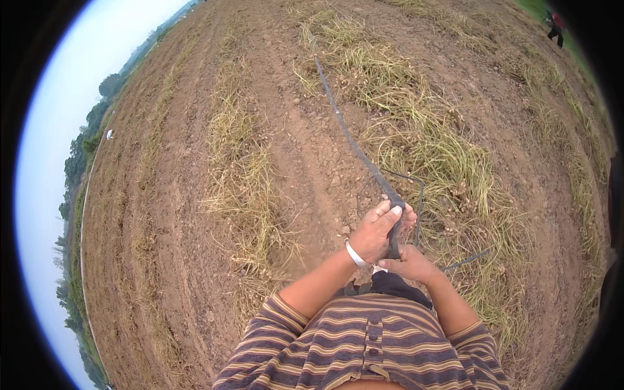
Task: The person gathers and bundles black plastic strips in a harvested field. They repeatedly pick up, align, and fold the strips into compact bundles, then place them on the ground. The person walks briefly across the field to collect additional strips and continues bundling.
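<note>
A long dark flat strap or hose (352,141) stretches from my hands away over the bare soil. My left hand (376,233), with a white band at the wrist, grips it near its close end, thumb on top. Below and to the right, my right hand (411,263) is closed round its lower end, close to my waist. A thin dark bent length (422,195) runs on the right, beside the hands, over pulled plants; whether it joins the strap I cannot tell. Another dark piece (468,260) shows right of my right forearm.
Rows of pulled, drying plants with pods, apparently peanut plants (438,141), lie to the right, with another row (243,170) to the left. Rough brown soil (312,195) lies between. A person (555,29) stands far off at the upper right. Trees line the left horizon.
</note>
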Demonstrator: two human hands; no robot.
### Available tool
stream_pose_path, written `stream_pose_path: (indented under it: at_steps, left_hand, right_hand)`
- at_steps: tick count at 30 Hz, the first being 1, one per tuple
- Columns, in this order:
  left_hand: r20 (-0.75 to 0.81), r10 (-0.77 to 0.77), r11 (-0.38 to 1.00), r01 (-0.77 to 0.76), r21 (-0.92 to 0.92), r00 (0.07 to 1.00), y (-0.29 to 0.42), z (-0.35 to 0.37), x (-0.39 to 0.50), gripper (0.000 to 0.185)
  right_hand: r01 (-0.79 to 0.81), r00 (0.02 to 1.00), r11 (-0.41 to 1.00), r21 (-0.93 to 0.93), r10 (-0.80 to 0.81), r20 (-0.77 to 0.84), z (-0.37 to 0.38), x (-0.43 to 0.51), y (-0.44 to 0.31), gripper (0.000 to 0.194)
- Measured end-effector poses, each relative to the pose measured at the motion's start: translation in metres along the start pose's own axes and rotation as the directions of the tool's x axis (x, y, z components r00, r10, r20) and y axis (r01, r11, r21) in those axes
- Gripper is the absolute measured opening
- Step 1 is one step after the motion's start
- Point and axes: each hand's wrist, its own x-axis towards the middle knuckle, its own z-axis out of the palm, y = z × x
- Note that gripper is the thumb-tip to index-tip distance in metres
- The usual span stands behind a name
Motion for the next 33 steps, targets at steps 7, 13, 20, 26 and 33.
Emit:
stream_pose_path:
  at_steps: [7,13,20,26,33]
  left_hand:
    - [0.434,0.127,0.467,-0.440,0.767,0.892,0.057,0.015,0.011,0.017]
    - [0.819,0.119,0.325,-0.801,0.502,0.562,0.093,0.047,0.015,0.013]
    - [0.943,0.048,0.235,-0.921,0.311,0.330,0.141,0.044,0.030,0.018]
    - [0.913,0.328,0.128,-0.969,0.212,0.243,0.194,-0.018,0.047,0.031]
    - [0.216,-0.194,0.956,0.134,0.262,0.957,0.162,-0.131,0.121,0.054]
  right_hand:
    - [0.160,0.738,0.890,-0.427,-0.395,-0.547,-0.044,0.058,-0.041,0.062]
    - [0.447,0.504,0.671,-0.591,-0.735,-0.454,-0.078,0.116,-0.090,0.088]
    - [0.546,0.310,0.413,-0.728,-0.908,-0.283,-0.088,0.181,-0.183,0.045]
    - [0.872,0.404,0.478,-0.102,-0.823,-0.400,-0.087,0.227,-0.218,0.047]
    - [0.867,0.471,0.458,0.196,-0.625,-0.622,-0.088,0.201,-0.193,0.056]
